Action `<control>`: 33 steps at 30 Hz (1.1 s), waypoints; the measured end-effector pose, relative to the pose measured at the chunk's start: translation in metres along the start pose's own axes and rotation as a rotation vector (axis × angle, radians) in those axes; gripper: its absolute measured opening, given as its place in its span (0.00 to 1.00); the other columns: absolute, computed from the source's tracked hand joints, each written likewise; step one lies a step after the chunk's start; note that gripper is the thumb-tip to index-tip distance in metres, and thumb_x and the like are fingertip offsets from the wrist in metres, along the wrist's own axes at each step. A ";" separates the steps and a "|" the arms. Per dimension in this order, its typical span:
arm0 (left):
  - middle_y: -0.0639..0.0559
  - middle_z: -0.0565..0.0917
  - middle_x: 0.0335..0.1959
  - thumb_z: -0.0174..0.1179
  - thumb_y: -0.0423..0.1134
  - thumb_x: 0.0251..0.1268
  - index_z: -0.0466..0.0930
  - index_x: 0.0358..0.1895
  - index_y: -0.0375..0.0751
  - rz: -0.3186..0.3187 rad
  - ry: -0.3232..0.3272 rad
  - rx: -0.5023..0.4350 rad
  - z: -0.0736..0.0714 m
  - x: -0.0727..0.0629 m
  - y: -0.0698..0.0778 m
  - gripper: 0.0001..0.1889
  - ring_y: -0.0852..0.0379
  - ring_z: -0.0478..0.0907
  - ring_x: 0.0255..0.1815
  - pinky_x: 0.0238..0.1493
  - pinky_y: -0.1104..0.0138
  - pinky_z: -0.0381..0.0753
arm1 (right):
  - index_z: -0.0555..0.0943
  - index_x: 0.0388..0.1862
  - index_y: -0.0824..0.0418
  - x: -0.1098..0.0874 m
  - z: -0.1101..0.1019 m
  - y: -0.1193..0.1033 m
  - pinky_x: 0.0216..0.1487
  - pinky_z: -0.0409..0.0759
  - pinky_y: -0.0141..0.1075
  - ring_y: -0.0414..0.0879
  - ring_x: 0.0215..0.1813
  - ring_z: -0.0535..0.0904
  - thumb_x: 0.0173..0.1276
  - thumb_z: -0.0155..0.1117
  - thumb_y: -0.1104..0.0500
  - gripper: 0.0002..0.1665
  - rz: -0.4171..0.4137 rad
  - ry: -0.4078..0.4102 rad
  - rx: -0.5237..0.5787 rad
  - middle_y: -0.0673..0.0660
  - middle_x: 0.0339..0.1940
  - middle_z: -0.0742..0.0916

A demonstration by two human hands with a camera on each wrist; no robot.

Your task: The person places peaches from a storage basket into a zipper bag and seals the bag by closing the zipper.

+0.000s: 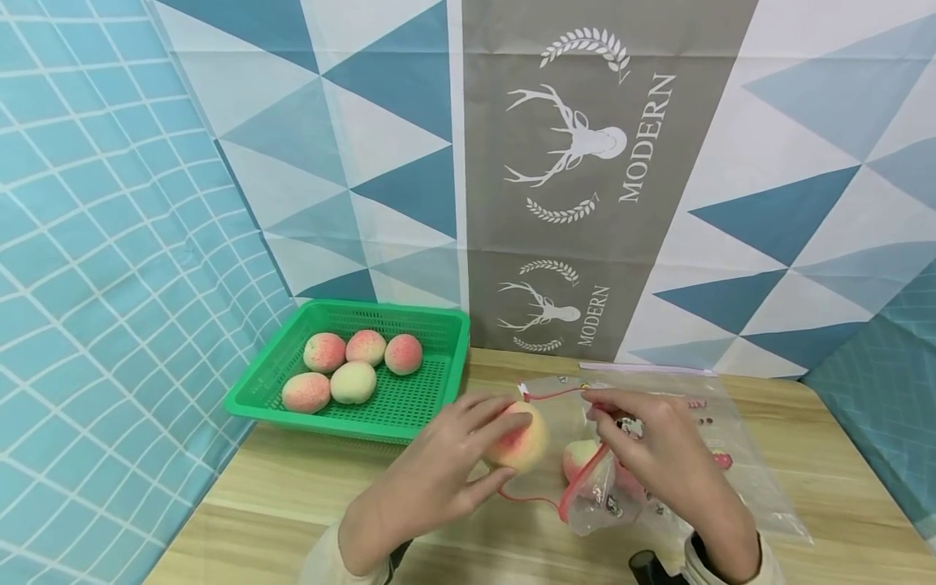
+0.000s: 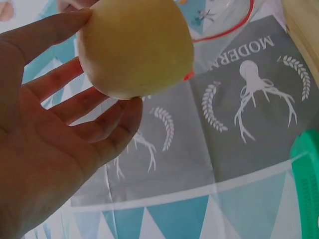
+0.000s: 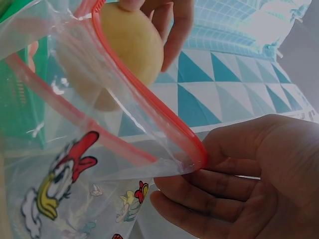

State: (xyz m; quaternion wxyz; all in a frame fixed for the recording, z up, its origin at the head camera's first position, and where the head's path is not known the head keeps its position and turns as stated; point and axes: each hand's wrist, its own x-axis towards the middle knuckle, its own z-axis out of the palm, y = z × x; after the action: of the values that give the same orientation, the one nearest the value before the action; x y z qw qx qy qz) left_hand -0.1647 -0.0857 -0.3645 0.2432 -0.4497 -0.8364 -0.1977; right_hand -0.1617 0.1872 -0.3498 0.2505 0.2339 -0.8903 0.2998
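Fingers of the left hand (image 1: pixel 457 455) grip a peach (image 1: pixel 530 443), presumably light, firm and bruisable, best held around its girth, at the red-zip bag's (image 1: pixel 583 481) mouth, forward of the counter's (image 1: pixel 241 504) rear edge; the right hand (image 1: pixel 661 439) pinches the rim.

The left hand (image 1: pixel 455 457) grips with fingers (image 2: pixel 123 125) spread; the right hand (image 1: pixel 661 439) apparently pinches.

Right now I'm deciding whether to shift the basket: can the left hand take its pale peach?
Probably not yet: the left hand grips another peach, though nothing covers the pale peach in the basket.
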 end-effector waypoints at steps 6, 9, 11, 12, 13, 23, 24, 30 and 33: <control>0.48 0.77 0.64 0.75 0.41 0.54 0.77 0.61 0.50 0.032 -0.083 0.057 0.011 0.002 0.006 0.29 0.51 0.73 0.62 0.62 0.59 0.74 | 0.89 0.46 0.54 0.000 -0.003 0.000 0.33 0.80 0.33 0.32 0.35 0.82 0.60 0.71 0.69 0.17 -0.010 0.020 0.010 0.44 0.35 0.90; 0.51 0.79 0.61 0.75 0.42 0.54 0.78 0.59 0.50 0.044 -0.122 0.062 0.016 0.003 0.009 0.27 0.53 0.74 0.60 0.62 0.61 0.74 | 0.89 0.46 0.54 0.000 -0.003 0.000 0.33 0.79 0.31 0.33 0.35 0.82 0.60 0.71 0.69 0.17 -0.009 0.021 0.015 0.44 0.35 0.90; 0.52 0.79 0.59 0.75 0.43 0.54 0.79 0.57 0.51 0.052 -0.145 0.066 0.019 0.003 0.011 0.26 0.53 0.74 0.60 0.62 0.62 0.74 | 0.89 0.47 0.55 0.000 -0.003 0.000 0.32 0.79 0.31 0.33 0.35 0.83 0.61 0.71 0.69 0.16 -0.007 0.018 0.019 0.45 0.35 0.90; 0.52 0.79 0.58 0.75 0.43 0.54 0.79 0.57 0.51 0.059 -0.152 0.070 0.020 0.003 0.011 0.25 0.53 0.75 0.59 0.62 0.61 0.74 | 0.89 0.47 0.55 0.000 -0.004 0.000 0.33 0.79 0.31 0.33 0.36 0.83 0.61 0.71 0.69 0.16 -0.006 0.018 0.021 0.45 0.36 0.90; 0.53 0.79 0.57 0.74 0.44 0.54 0.79 0.56 0.51 0.062 -0.158 0.073 0.022 0.003 0.012 0.25 0.52 0.75 0.59 0.62 0.61 0.74 | 0.89 0.47 0.55 0.000 -0.004 0.000 0.33 0.79 0.31 0.33 0.36 0.83 0.61 0.70 0.69 0.16 -0.005 0.016 0.023 0.45 0.35 0.90; 0.56 0.79 0.50 0.74 0.46 0.53 0.78 0.53 0.52 0.031 -0.208 0.135 0.029 0.000 0.014 0.23 0.55 0.76 0.51 0.49 0.62 0.78 | 0.89 0.47 0.56 -0.001 -0.004 -0.001 0.36 0.81 0.32 0.34 0.38 0.84 0.61 0.70 0.70 0.16 -0.017 0.010 0.013 0.45 0.37 0.90; 0.56 0.79 0.50 0.74 0.46 0.53 0.78 0.52 0.52 0.027 -0.211 0.137 0.030 0.000 0.014 0.23 0.55 0.76 0.50 0.48 0.62 0.78 | 0.89 0.46 0.56 -0.001 -0.003 -0.001 0.36 0.81 0.31 0.34 0.38 0.84 0.61 0.71 0.69 0.16 -0.024 0.011 0.011 0.45 0.37 0.90; 0.56 0.79 0.51 0.74 0.45 0.53 0.78 0.56 0.51 0.007 -0.222 0.135 0.031 0.000 0.015 0.25 0.56 0.76 0.49 0.44 0.63 0.78 | 0.89 0.45 0.56 -0.001 -0.002 -0.001 0.39 0.76 0.21 0.34 0.37 0.84 0.59 0.71 0.71 0.17 -0.045 0.036 0.010 0.44 0.36 0.90; 0.56 0.78 0.52 0.74 0.45 0.53 0.77 0.58 0.50 -0.001 -0.229 0.126 0.032 0.000 0.014 0.27 0.57 0.76 0.49 0.43 0.64 0.79 | 0.89 0.44 0.56 -0.001 -0.002 -0.001 0.39 0.76 0.20 0.34 0.37 0.84 0.59 0.71 0.71 0.16 -0.040 0.039 0.012 0.44 0.36 0.90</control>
State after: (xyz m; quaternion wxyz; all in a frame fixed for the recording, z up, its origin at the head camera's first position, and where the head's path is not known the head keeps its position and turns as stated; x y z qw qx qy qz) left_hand -0.1597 -0.0608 -0.3883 0.1737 -0.4527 -0.8697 -0.0924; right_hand -0.1595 0.1881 -0.3482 0.2724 0.2474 -0.8786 0.3044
